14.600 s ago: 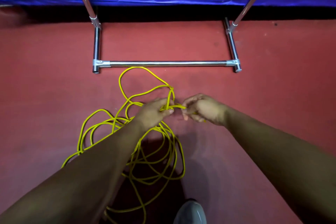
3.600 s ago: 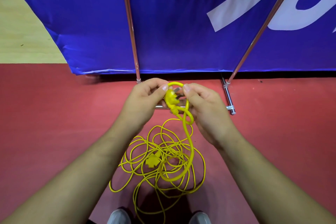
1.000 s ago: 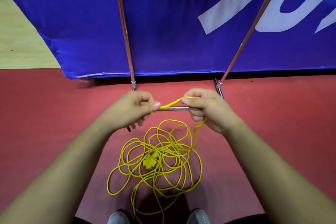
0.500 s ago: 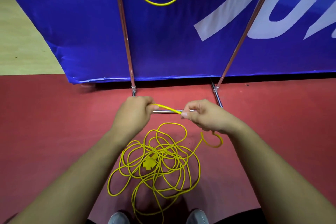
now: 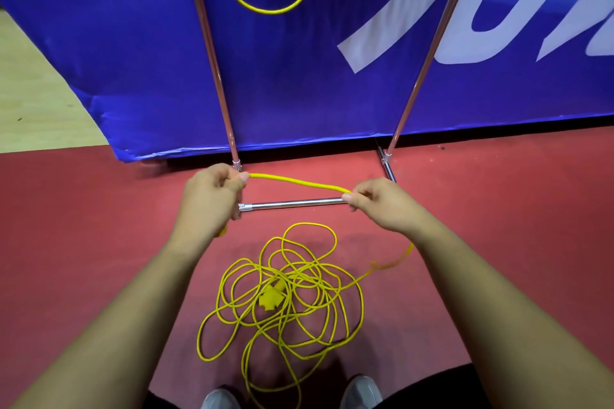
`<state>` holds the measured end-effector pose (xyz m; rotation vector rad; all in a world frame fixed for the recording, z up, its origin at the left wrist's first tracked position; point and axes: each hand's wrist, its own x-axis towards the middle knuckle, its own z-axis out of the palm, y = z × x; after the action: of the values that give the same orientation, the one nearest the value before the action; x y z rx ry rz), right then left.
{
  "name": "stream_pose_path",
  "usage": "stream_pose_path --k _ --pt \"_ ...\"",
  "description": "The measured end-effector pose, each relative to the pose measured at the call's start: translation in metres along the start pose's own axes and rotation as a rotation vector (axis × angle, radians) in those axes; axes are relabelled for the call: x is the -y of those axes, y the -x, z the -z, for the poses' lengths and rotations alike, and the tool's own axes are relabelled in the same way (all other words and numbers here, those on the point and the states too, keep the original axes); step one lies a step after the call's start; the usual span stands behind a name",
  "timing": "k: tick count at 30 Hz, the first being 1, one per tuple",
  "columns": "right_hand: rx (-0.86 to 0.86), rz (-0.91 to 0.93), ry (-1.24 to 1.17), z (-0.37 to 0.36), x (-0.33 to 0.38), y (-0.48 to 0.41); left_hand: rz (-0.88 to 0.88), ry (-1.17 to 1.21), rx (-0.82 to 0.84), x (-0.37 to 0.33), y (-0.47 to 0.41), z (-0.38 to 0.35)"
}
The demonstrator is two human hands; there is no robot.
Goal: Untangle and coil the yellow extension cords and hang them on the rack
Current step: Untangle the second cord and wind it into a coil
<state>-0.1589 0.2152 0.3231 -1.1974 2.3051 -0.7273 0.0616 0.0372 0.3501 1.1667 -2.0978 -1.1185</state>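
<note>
Coiling is starting, I judge: the left hand and right hand each pinch the yellow cord, stretched between them; its loose heap lies below on the floor; next, gather even loops toward the rack beyond.

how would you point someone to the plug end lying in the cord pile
Start at the rack's bottom bar on the red floor, then drop to the loose yellow cord pile near the shoes. The plug is the one solid, chunky yellow block among thin loops.
</note>
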Motion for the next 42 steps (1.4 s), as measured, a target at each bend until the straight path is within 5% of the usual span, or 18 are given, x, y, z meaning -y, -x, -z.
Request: stream_pose_path --k 6,13,19,25,27,33,36,42 --pt "-0.230 -0.086 0.096 0.002 0.001 -0.006 -0.082 -0.147 -0.027 0.008 -0.002 -0.004" --pt "-0.127 -0.049 0.147 0.005 -0.017 0.001 -0.007 -0.209 -0.110 0.029 -0.017 0.014" --pt "0.099 -0.017 -0.418 0.012 -0.011 0.011 0.161 -0.194 -0.087 0.041 -0.023 0.032" --pt "-0.399 -0.202 -0.005 -0.010 -0.028 -0.014 0.111 -0.191 0.028 0.026 -0.007 0.016" --pt "-0.430 -0.243 0.008 -0.017 -0.033 -0.014 0.134 -0.168 0.105 0.025 -0.005 0.013" --pt "-0.224 -0.288 -0.008 -0.021 -0.052 -0.013 0.346 0.512 0.754 0.020 0.015 0.011" --pt "0.017 -0.122 -0.072 -0.026 -0.029 -0.010 0.284 0.654 0.821 0.005 0.020 0.005" --pt "0.430 0.122 -0.638 -0.037 0.041 0.012 0.286 0.746 0.753 -0.002 0.017 0.004"
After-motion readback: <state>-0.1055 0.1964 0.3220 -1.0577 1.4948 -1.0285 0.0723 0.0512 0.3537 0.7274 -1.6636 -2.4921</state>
